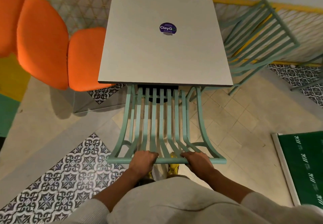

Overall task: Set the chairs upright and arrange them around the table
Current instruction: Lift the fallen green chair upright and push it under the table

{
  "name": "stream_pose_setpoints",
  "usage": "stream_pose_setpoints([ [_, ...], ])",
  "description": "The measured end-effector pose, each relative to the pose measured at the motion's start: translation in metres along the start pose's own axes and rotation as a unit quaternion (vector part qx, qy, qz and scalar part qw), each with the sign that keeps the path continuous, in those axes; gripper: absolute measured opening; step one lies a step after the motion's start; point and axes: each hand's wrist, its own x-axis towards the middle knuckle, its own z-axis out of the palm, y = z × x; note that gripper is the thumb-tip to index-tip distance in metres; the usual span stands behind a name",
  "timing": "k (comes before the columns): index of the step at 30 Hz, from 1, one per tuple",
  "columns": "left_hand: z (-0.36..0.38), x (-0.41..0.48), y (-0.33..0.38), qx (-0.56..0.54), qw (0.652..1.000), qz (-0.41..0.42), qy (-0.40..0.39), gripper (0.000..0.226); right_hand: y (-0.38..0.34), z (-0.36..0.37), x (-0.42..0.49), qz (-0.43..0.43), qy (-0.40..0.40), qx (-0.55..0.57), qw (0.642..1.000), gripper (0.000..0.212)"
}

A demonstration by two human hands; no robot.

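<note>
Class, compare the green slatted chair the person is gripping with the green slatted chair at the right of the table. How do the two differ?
The gripped chair stands upright; the right-hand chair is tilted toward the wall. The gripped chair is held by the left hand and right hand; the right-hand chair is untouched. The gripped chair's seat is tucked under the table; the right-hand chair sits beside it. Both are pale green with slats.

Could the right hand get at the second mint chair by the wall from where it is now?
Probably not without stepping over: the right hand is gripping the near chair's top rail, and the second chair leans beyond the table's far right corner.
</note>
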Motion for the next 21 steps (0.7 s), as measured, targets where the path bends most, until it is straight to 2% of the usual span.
stream_pose_setpoints([
  [8, -0.004, 0.017, 0.012, 0.015, 0.999, -0.035, 0.034, 0.027, 0.026, -0.009, 0.009, -0.031, 0.016, -0.012, 0.999, 0.038],
  [15, -0.026, 0.032, -0.008, 0.010, 0.996, -0.082, 0.031, 0.047, 0.018, -0.024, 0.031, -0.031, 0.036, -0.015, 0.999, 0.036],
  [21, -0.036, 0.041, -0.006, 0.005, 0.996, -0.087, 0.033, 0.043, 0.028, -0.033, 0.043, -0.044, 0.043, -0.033, 0.998, 0.029],
])
